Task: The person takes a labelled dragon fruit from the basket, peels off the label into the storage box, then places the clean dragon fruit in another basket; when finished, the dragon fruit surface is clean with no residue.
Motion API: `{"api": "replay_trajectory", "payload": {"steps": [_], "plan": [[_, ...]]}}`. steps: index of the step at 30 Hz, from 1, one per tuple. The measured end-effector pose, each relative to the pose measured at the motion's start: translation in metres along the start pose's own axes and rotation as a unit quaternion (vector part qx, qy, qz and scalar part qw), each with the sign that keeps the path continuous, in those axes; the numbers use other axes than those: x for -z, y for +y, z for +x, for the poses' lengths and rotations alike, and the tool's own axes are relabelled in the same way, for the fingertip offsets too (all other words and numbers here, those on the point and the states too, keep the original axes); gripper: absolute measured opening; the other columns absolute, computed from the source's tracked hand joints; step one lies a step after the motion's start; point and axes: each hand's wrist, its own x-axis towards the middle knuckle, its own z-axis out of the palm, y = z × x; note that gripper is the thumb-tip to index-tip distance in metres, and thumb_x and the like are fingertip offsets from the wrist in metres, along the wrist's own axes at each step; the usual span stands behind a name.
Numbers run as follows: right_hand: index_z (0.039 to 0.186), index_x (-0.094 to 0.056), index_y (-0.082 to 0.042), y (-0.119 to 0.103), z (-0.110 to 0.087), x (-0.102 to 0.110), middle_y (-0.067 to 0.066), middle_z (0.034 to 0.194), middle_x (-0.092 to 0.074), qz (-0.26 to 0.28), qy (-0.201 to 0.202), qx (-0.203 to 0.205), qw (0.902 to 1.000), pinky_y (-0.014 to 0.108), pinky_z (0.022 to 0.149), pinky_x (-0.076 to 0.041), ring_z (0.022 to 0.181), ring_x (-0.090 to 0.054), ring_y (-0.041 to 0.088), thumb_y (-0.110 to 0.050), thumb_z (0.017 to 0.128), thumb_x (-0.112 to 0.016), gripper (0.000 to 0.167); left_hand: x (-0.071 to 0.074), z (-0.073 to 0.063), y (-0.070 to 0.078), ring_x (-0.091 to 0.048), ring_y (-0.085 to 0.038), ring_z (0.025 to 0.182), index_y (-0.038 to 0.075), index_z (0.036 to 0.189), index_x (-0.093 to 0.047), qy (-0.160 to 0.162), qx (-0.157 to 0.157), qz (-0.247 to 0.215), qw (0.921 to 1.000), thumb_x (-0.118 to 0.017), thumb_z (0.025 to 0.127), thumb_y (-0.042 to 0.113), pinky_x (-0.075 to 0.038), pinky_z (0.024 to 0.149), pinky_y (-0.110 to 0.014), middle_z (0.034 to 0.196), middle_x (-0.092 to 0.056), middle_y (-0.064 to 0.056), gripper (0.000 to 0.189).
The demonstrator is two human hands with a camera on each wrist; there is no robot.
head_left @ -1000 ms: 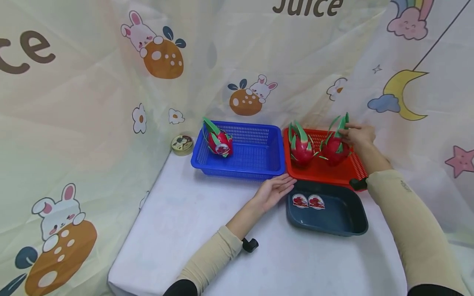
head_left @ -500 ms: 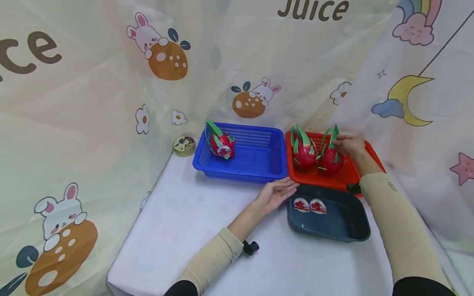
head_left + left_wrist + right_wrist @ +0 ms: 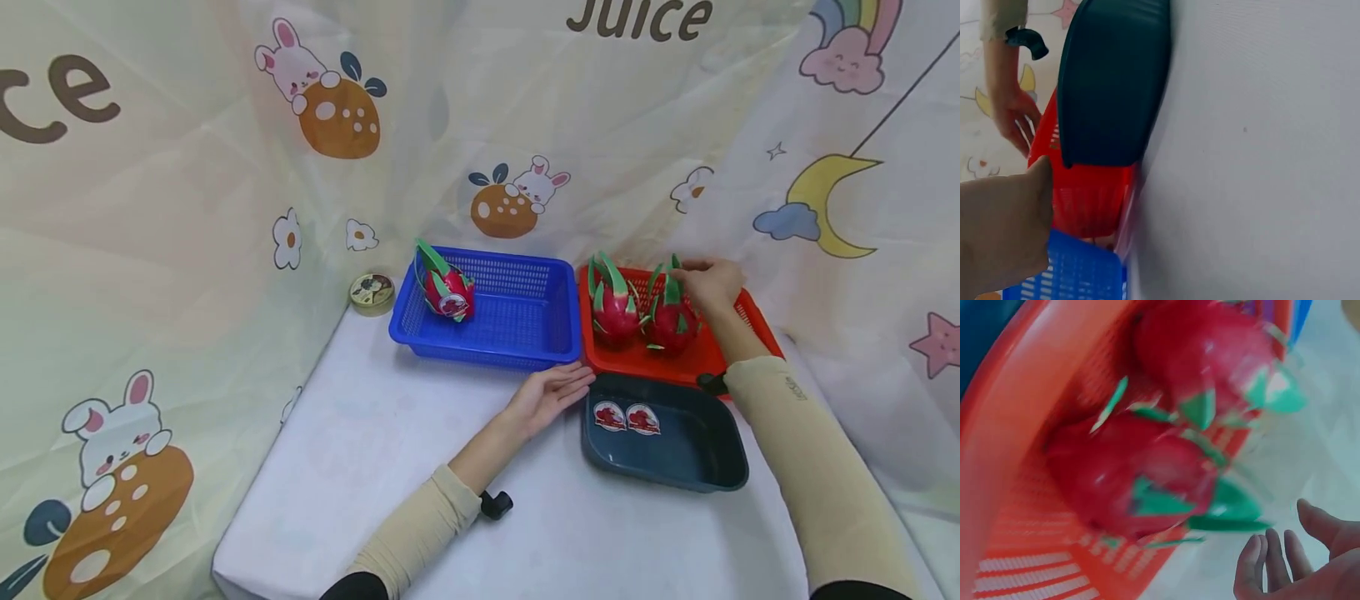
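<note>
My right hand [image 3: 708, 283] is over the back right of the red basket [image 3: 697, 365]. In the right wrist view, its fingers are spread apart from the green leaf tips of the nearer dragon fruit [image 3: 1129, 475]. That dragon fruit [image 3: 672, 325] stands in the basket, leaves up, beside another dragon fruit [image 3: 615, 318]. My left hand [image 3: 550, 396] is held with straight fingers and holds nothing. Its fingertips are by the dark tray's [image 3: 690, 442] left corner, just in front of where the blue basket [image 3: 517, 323] and red basket meet.
A third dragon fruit [image 3: 450, 293], bearing a round sticker, lies at the left of the blue basket. Two round stickers [image 3: 626, 417] show in the dark tray. A small round tin [image 3: 372, 293] stands left of the blue basket. Printed cloth [image 3: 420, 125] hangs behind the white table [image 3: 390, 442].
My right hand has lowered the right dragon fruit into the red basket and let go of its leaves, then drawn slightly away. My left hand has hardly moved.
</note>
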Motion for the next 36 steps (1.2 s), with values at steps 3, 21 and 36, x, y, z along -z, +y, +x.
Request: {"api": "replay_trajectory", "payload": {"steps": [3,21,36], "plan": [[0.134,-0.072,-0.009,-0.012,-0.009,-0.011,0.014,0.131,-0.069,0.006,-0.005,0.023,0.9997,0.025,0.079,-0.051,0.116,-0.055,0.021,-0.048,0.095,-0.073,0.055,0.009,-0.015,0.006,-0.045,-0.040,0.146,-0.009,0.153,-0.042,0.011,-0.016,0.007,0.9998,-0.046,0.108,0.008,-0.033,0.123,-0.047,0.154,-0.050,-0.024,0.049],[0.131,-0.067,0.008,-0.124,-0.053,-0.120,0.028,0.130,-0.068,0.111,-0.283,0.128,0.9442,0.043,0.098,-0.058,0.117,-0.069,0.040,-0.015,0.098,-0.075,0.042,0.054,-0.071,0.064,-0.044,-0.045,0.144,-0.011,0.160,-0.016,0.058,-0.135,0.031,0.9887,-0.041,0.109,0.001,-0.034,0.122,-0.052,0.157,-0.040,-0.035,0.058],[0.116,-0.076,0.004,-0.172,-0.079,-0.233,0.021,0.118,-0.073,0.150,-0.264,0.180,0.9357,0.044,0.100,-0.058,0.110,-0.072,0.033,-0.011,0.097,-0.075,0.024,0.073,-0.077,0.070,-0.047,-0.044,0.143,-0.009,0.160,-0.019,0.076,-0.196,0.011,0.9776,-0.041,0.109,0.001,-0.035,0.122,-0.052,0.157,-0.041,-0.032,0.056]]}}
